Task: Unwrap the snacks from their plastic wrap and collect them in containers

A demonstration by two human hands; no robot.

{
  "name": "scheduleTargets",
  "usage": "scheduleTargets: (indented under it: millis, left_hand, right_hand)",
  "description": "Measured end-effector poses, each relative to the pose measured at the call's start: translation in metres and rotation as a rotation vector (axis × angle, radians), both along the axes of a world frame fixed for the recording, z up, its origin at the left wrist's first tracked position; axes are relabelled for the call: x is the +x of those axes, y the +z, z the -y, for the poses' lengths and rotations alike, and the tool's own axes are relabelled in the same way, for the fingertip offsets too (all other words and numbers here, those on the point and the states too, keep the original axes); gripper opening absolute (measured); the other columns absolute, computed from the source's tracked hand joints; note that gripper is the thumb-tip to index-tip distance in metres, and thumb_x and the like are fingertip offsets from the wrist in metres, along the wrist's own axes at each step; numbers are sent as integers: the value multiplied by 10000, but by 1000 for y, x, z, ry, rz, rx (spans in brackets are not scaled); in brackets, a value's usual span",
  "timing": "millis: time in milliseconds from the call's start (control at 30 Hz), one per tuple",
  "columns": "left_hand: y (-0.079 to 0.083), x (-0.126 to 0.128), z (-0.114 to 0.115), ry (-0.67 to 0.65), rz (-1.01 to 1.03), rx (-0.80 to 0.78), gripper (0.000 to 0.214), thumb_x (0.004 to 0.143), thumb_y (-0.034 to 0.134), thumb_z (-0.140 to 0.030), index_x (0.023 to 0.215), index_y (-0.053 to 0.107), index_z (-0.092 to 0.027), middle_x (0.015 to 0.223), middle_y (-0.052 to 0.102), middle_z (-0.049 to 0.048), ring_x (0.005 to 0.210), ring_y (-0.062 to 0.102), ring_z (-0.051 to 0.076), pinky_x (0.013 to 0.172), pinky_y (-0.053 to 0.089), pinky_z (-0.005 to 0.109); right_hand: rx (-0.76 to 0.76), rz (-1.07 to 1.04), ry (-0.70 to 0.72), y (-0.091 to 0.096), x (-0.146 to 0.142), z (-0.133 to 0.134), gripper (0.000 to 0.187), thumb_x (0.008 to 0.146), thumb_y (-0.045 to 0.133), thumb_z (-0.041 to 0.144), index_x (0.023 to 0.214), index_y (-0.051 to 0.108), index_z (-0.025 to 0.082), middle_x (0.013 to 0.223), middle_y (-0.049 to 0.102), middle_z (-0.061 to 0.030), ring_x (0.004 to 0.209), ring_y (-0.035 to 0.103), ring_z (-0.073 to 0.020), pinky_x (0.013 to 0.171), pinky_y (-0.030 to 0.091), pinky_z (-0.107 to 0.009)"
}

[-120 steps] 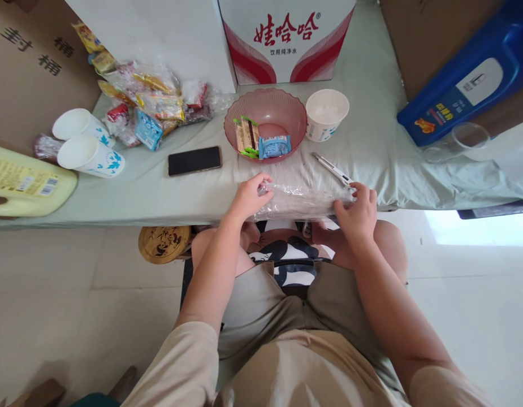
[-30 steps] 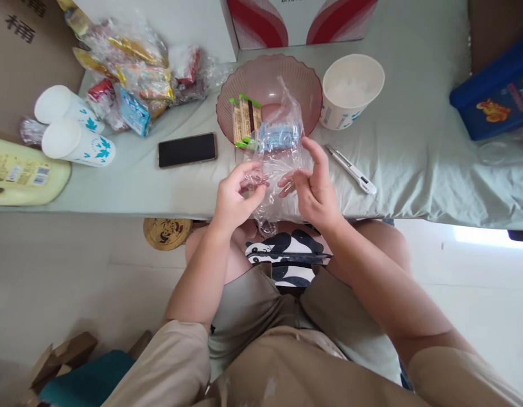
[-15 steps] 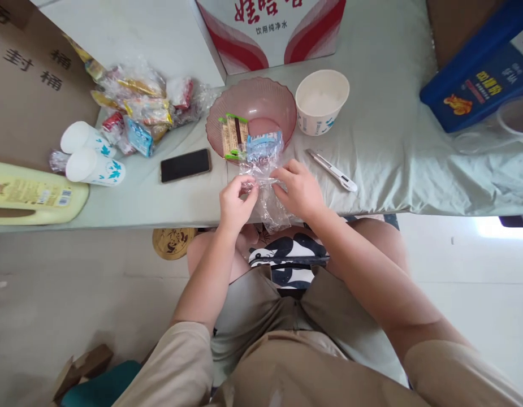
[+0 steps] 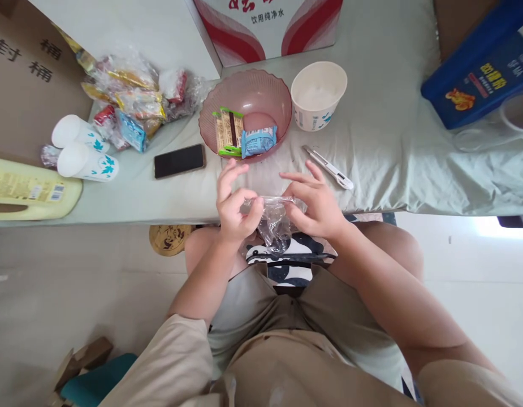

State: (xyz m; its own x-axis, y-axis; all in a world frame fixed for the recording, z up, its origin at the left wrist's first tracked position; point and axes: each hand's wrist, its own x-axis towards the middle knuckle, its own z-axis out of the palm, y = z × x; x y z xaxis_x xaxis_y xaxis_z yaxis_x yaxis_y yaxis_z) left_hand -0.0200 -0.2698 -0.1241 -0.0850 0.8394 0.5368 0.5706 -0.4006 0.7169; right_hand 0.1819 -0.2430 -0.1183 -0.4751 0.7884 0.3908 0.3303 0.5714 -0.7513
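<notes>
A clear, crumpled plastic bag hangs between my hands at the table's front edge, above my lap. My left hand pinches its left side with thumb and curled fingers. My right hand grips its right side, index finger stretched out. Just beyond them stands a pink ribbed bowl holding a blue snack packet and green-edged brown packets.
A white box cutter lies right of the bowl, with a white paper cup behind it. A black phone, a pile of bagged snacks, two tipped cups and a yellow jug lie left. A blue jug lies right.
The bag was stretched flat on the table edge, then lifted and gathered. Over the last second both hands have drawn it down from in front of the bowl to the table edge, more bunched.
</notes>
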Motion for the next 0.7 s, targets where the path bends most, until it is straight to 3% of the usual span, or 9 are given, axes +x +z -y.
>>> scheduleTargets:
  millis: [33, 100, 167, 233, 367, 467, 533, 600, 700]
  left_hand:
    - [0, 1, 0, -31, 46, -33, 362, 828, 709, -517, 660, 575, -226, 1055, 681, 80, 1272, 588, 326, 1119, 456, 572]
    - [-4, 1, -2, -70, 174, -164, 342, 859, 672, -528, 711, 592, -230, 910, 689, 56, 1036, 677, 267, 967, 558, 478]
    - [-9, 1, -7, -52, 348, -323, 315, 875, 659, -513, 757, 592, -228, 759, 644, 18, 763, 656, 187, 753, 578, 349]
    - [-12, 0, -15, -29, 562, -455, 313, 851, 683, -504, 778, 561, -225, 650, 573, -21, 584, 569, 131, 587, 517, 268]
    - [-14, -4, -25, -178, 895, -680, 457, 744, 757, -567, 989, 525, -259, 703, 614, -44, 581, 615, 136, 567, 531, 263]
    - [-14, -5, -24, -336, 872, -829, 756, 643, 873, -436, 1259, 453, -317, 905, 687, -16, 755, 708, 191, 686, 583, 322]
    - [-16, -4, -22, -330, 831, -844, 844, 627, 872, -280, 1339, 422, -335, 994, 695, 1, 794, 716, 199, 703, 579, 323]
    - [-17, -4, -20, -277, 831, -819, 801, 651, 801, -193, 1353, 444, -335, 1052, 697, 14, 798, 712, 195, 684, 571, 312]
    - [-17, -4, -21, -243, 839, -781, 757, 662, 715, -158, 1360, 477, -328, 1053, 698, 15, 792, 700, 183, 656, 547, 285]
  right_hand:
    - [-78, -25, 0, 1, 1, 0, 91, 867, 516, 290, 806, 569, 249, 736, 639, -2, 902, 687, -243, 1101, 417, -525]
    - [-272, -69, -10, 2, 0, 0, 100, 897, 537, 339, 884, 569, 246, 658, 563, 33, 629, 582, -168, 827, 528, -409]
    - [-447, -117, -11, -1, -4, -2, 211, 889, 605, 386, 1040, 564, 244, 636, 515, 54, 551, 495, -142, 611, 467, -324]
    - [-547, -172, 4, -7, -8, -4, 392, 843, 683, 369, 1179, 524, 243, 646, 494, 63, 554, 486, -139, 545, 407, -297]
    - [-627, -251, -61, -19, -16, -9, 458, 810, 684, 273, 1226, 493, 252, 698, 486, 54, 571, 488, -133, 536, 394, -289]
    - [-713, -335, -128, -20, -19, -12, 471, 824, 667, 289, 1246, 461, 254, 776, 546, 30, 613, 527, -141, 567, 439, -298]
    - [-770, -420, -140, -15, -20, -13, 527, 824, 669, 303, 1291, 431, 255, 835, 587, 14, 674, 575, -156, 630, 490, -317]
    - [-796, -486, -139, -11, -21, -13, 541, 808, 686, 325, 1289, 448, 251, 898, 625, -6, 763, 615, -176, 710, 523, -338]
    - [-846, -429, -37, -8, -23, -12, 400, 789, 704, 391, 1118, 571, 207, 936, 668, -33, 857, 632, -199, 783, 526, -352]
